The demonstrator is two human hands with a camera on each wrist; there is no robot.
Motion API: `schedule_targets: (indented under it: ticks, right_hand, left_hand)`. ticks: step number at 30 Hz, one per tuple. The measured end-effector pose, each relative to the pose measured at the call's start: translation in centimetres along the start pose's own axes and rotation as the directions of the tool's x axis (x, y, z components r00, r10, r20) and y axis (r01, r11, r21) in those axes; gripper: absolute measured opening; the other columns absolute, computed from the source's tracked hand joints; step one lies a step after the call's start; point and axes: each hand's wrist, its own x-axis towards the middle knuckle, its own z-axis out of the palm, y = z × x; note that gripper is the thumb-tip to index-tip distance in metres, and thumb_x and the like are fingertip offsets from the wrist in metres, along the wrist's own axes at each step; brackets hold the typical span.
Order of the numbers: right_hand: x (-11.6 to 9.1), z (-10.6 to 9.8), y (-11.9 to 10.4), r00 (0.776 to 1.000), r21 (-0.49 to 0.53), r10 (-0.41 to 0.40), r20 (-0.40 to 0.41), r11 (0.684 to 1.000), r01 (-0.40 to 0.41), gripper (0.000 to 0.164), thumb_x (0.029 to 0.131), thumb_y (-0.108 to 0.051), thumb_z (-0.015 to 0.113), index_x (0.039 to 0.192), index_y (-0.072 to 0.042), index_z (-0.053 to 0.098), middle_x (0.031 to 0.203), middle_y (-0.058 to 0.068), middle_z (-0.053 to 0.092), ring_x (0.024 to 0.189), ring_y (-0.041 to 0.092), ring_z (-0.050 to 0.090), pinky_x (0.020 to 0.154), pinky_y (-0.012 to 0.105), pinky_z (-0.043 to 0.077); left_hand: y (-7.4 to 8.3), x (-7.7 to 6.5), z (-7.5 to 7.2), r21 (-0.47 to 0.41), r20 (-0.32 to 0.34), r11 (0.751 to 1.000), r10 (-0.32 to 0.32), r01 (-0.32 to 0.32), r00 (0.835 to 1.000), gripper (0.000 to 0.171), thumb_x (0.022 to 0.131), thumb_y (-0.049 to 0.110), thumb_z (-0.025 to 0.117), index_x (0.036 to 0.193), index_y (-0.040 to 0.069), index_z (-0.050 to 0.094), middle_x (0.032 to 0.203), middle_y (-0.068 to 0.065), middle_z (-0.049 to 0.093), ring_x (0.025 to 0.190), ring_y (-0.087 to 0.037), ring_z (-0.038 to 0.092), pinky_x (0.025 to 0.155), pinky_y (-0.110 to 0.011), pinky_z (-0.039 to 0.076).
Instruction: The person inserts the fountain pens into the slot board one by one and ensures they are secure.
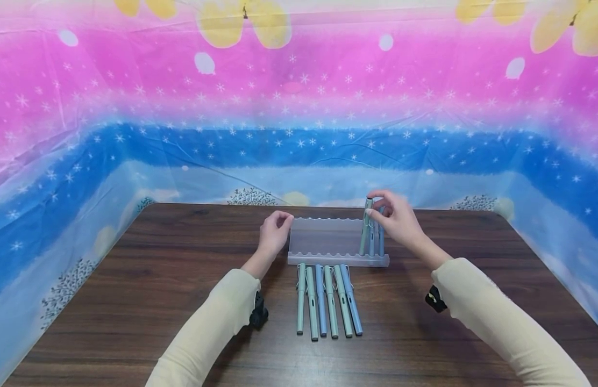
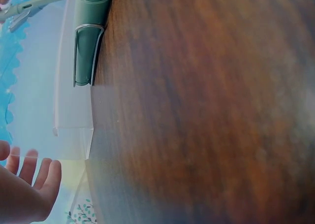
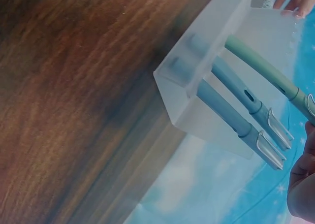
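A clear plastic pen rack (image 1: 328, 236) with notched edges stands on the table. My left hand (image 1: 275, 232) pinches its upper left corner. My right hand (image 1: 394, 219) holds a green pen (image 3: 263, 66) by its capped upper end, over the rack's right part. The green pen's lower end is at the rack's front ledge, left of two blue pens (image 3: 224, 108) that stand in slots at the right end. In front of the rack, several green and blue capped pens (image 1: 330, 301) lie side by side, clips toward the rack.
The dark wooden table (image 1: 183, 301) is bordered by a pink and blue patterned cloth (image 1: 289, 134) at the back and sides. Black wrist cameras (image 1: 258, 312) sit under both sleeves.
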Motion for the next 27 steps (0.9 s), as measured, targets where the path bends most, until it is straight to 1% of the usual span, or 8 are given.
schedule_targets:
  ticks: [7, 18, 22, 27]
  right_hand:
    - [-0.23, 0.29, 0.17, 0.999, -0.029, 0.040, 0.022, 0.999, -0.039, 0.029, 0.085, -0.018, 0.059, 0.113, -0.016, 0.053, 0.086, 0.002, 0.061, 0.050, 0.017, 0.043, 0.042, 0.030, 0.035]
    - [0.01, 0.48, 0.52, 0.997, 0.005, 0.058, 0.060, 0.998, -0.058, 0.029, 0.086, -0.018, 0.059, 0.114, -0.015, 0.053, 0.091, 0.006, 0.062, 0.057, 0.020, 0.051, 0.048, 0.034, 0.041]
    - [-0.03, 0.67, 0.65, 0.996, -0.006, 0.063, 0.067, 0.998, -0.062, 0.030, 0.086, -0.019, 0.058, 0.115, -0.015, 0.053, 0.091, 0.007, 0.062, 0.060, 0.023, 0.053, 0.050, 0.035, 0.041]
    - [-0.09, 0.90, 0.71, 0.996, -0.034, 0.066, 0.058, 0.997, -0.064, 0.032, 0.086, -0.019, 0.059, 0.116, -0.015, 0.052, 0.090, 0.006, 0.063, 0.055, 0.021, 0.050, 0.047, 0.034, 0.039]
  left_hand:
    - [0.00, 0.05, 0.01, 0.003, 0.000, 1.000, -0.005, 0.005, 1.000, 0.017, 0.088, 0.018, 0.054, 0.096, 0.003, 0.059, 0.096, -0.010, 0.059, 0.093, -0.022, 0.053, 0.081, -0.034, 0.042]
    - [0.10, 0.00, -0.09, -0.002, 0.006, 1.000, -0.006, 0.006, 1.000, 0.017, 0.089, 0.018, 0.053, 0.096, 0.003, 0.059, 0.097, -0.010, 0.059, 0.095, -0.022, 0.053, 0.082, -0.034, 0.042]
    - [0.20, -0.08, -0.16, -0.003, 0.012, 1.000, -0.003, 0.003, 1.000, 0.017, 0.089, 0.018, 0.053, 0.096, 0.003, 0.058, 0.097, -0.010, 0.059, 0.093, -0.022, 0.053, 0.081, -0.034, 0.042]
    - [0.15, -0.07, -0.14, -0.007, 0.014, 1.000, -0.002, 0.002, 1.000, 0.018, 0.089, 0.018, 0.052, 0.096, 0.003, 0.058, 0.095, -0.010, 0.059, 0.091, -0.022, 0.053, 0.079, -0.034, 0.043]
